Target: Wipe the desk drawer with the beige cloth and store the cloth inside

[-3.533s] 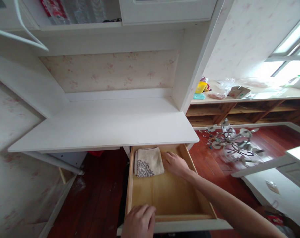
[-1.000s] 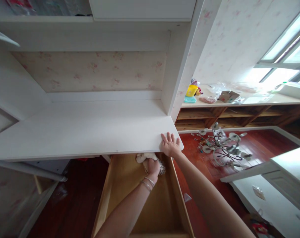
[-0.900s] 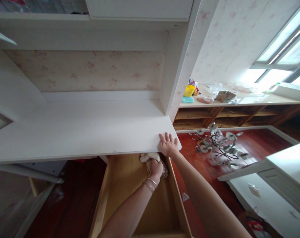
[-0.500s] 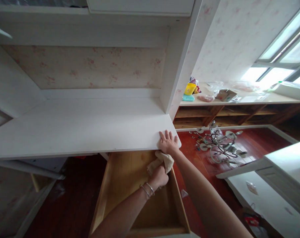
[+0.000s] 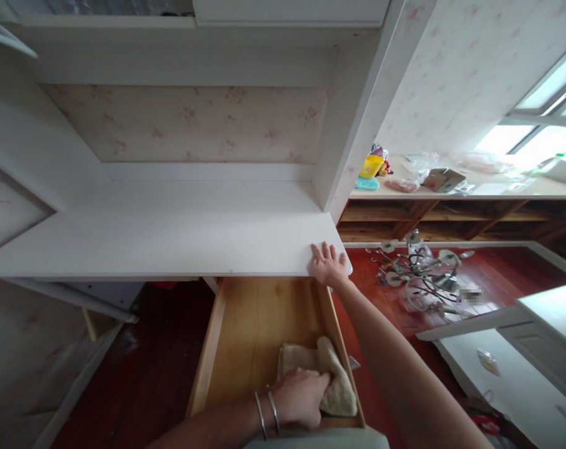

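1. The drawer [image 5: 245, 337] stands pulled out beneath the desk top [image 5: 170, 231].
2. The cloth [image 5: 332, 380] lies in the drawer's near right corner, under the left hand [image 5: 301, 399].
3. The right hand [image 5: 329, 265] rests on the desk top's right corner, behind the drawer.

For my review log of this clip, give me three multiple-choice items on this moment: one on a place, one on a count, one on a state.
1. Where does the right hand rest?
A. on the corner of the white desk top
B. inside the drawer
C. on the floor

2. How many bangles are on the left wrist?
A. none
B. two
C. five

3. What state is the wooden drawer in?
A. pushed shut
B. taken out and lying on the floor
C. pulled open, with a cloth in it

Answers:
1 A, the palm lies flat on the desk's front right corner.
2 B, two thin rings show side by side on the wrist.
3 C, the drawer floor is in view and the left hand presses the beige cloth near its front right corner.
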The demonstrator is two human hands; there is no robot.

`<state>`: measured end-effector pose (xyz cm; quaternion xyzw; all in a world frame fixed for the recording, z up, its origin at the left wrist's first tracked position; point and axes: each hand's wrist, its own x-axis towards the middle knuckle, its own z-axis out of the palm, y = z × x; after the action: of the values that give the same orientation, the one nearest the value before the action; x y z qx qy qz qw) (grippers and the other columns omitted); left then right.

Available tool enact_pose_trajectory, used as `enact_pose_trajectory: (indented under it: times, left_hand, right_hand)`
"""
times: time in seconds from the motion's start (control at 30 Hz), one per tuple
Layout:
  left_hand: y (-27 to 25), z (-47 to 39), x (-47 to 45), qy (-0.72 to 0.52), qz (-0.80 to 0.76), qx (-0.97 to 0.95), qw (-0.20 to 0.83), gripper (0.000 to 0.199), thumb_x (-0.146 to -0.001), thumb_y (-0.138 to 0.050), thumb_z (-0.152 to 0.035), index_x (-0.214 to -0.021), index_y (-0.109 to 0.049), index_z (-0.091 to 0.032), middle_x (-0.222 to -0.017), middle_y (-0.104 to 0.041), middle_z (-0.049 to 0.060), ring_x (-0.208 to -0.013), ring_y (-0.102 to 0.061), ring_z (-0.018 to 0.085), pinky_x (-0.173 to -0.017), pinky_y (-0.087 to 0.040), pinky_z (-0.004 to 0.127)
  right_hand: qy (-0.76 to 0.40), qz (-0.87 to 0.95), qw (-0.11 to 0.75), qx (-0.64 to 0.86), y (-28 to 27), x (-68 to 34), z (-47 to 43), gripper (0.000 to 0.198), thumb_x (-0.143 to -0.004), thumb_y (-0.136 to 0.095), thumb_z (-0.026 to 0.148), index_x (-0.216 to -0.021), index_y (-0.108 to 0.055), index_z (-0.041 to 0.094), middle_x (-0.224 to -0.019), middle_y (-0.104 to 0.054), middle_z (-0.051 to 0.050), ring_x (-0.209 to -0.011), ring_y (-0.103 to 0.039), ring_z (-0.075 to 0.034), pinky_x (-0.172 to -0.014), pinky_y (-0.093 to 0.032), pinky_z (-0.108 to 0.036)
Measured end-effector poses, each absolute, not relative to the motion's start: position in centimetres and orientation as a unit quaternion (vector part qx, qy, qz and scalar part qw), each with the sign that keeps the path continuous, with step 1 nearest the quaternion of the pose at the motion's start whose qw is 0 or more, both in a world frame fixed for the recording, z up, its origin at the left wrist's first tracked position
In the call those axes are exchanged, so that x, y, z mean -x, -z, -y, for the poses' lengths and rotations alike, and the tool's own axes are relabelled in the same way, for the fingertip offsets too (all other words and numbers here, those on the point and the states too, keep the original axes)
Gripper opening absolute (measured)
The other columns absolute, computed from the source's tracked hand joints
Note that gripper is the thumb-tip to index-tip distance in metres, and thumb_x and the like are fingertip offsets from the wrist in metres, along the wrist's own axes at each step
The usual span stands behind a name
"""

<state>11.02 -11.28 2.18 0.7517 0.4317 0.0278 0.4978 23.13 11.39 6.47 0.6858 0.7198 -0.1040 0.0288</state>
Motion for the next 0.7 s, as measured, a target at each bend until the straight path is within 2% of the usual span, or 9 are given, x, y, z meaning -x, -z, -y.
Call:
enact_pose_trajectory:
  times: [0.1, 0.2, 0.33, 0.43, 0.5, 0.57, 0.7]
  left_hand:
    - [-2.9, 12.0, -10.2, 0.034, -0.392, -0.831, 0.392, 0.047, -0.051, -0.064, -0.016, -0.096, -0.064, -0.028, -0.085, -0.070, 0.008, -0.076, -0.067, 0.032, -0.062, -0.051, 0.043]
    - [-3.2, 12.7, -8.9, 0.016, -0.394, -0.853, 0.343, 0.040, -0.051, -0.067, -0.016, -0.089, -0.065, -0.029, -0.073, -0.068, 0.006, -0.069, -0.066, 0.031, -0.059, -0.049, 0.041]
    - [-3.4, 13.8, -5.7, -0.060, -0.417, -0.843, 0.334, 0.027, -0.052, -0.067, -0.014, -0.074, -0.063, -0.029, -0.062, -0.064, 0.003, -0.066, -0.065, 0.030, -0.068, -0.048, 0.044]
    - [-3.8, 14.6, -2.5, -0.099, -0.451, -0.806, 0.371, 0.006, -0.064, -0.062, -0.021, -0.066, -0.061, -0.028, -0.059, -0.061, 0.004, -0.070, -0.066, 0.030, -0.080, -0.046, 0.049]
    - [-4.0, 15.0, -0.4, -0.110, -0.491, -0.767, 0.398, 0.008, -0.069, -0.058, -0.027, -0.061, -0.061, -0.028, -0.054, -0.056, 0.004, -0.072, -0.065, 0.030, -0.087, -0.043, 0.051]
    - [-3.9, 15.3, 1.7, -0.137, -0.520, -0.732, 0.419, 0.014, -0.067, -0.059, -0.032, -0.054, -0.059, -0.027, -0.047, -0.047, 0.002, -0.070, -0.063, 0.029, -0.092, -0.039, 0.053]
    - [-2.7, 15.6, 5.5, -0.207, -0.624, -0.622, 0.425, 0.034, -0.053, -0.069, -0.042, -0.038, -0.045, -0.023, -0.040, -0.034, 0.000, -0.067, -0.060, 0.028, -0.098, -0.032, 0.056]
  right_hand:
    - [0.100, -0.721, 0.027, -0.685, -6.3, -23.1, -11.4, 0.056, -0.097, -0.012, 0.038, -0.153, -0.016, 0.034, -0.163, -0.012, -0.006, -0.148, -0.009, -0.029, -0.116, -0.010, -0.059]
    - [0.089, -0.724, 0.025, -0.683, -6.1, -23.1, -11.4, 0.056, -0.097, -0.013, 0.038, -0.153, -0.016, 0.033, -0.163, -0.013, -0.007, -0.148, -0.011, -0.030, -0.115, -0.011, -0.060]
    - [0.076, -0.726, 0.043, -0.683, -6.1, -23.1, -11.3, 0.057, -0.097, -0.014, 0.038, -0.154, -0.014, 0.033, -0.163, -0.012, -0.007, -0.148, -0.011, -0.029, -0.116, -0.012, -0.058]
    - [0.074, -0.728, 0.041, -0.681, -6.1, -23.1, -11.2, 0.057, -0.097, -0.015, 0.038, -0.154, -0.015, 0.033, -0.163, -0.013, -0.007, -0.148, -0.012, -0.029, -0.116, -0.012, -0.058]
    - [0.071, -0.729, 0.037, -0.680, -6.0, -23.1, -11.2, 0.057, -0.097, -0.016, 0.038, -0.154, -0.016, 0.032, -0.163, -0.014, -0.007, -0.148, -0.012, -0.030, -0.115, -0.013, -0.058]
    - [0.070, -0.728, 0.036, -0.681, -6.0, -23.0, -11.2, 0.057, -0.096, -0.017, 0.038, -0.154, -0.018, 0.032, -0.163, -0.014, -0.008, -0.148, -0.014, -0.030, -0.115, -0.013, -0.059]
    - [0.062, -0.729, 0.034, -0.681, -5.9, -23.0, -11.2, 0.057, -0.096, -0.017, 0.037, -0.153, -0.019, 0.032, -0.162, -0.015, -0.008, -0.147, -0.015, -0.030, -0.115, -0.014, -0.059]
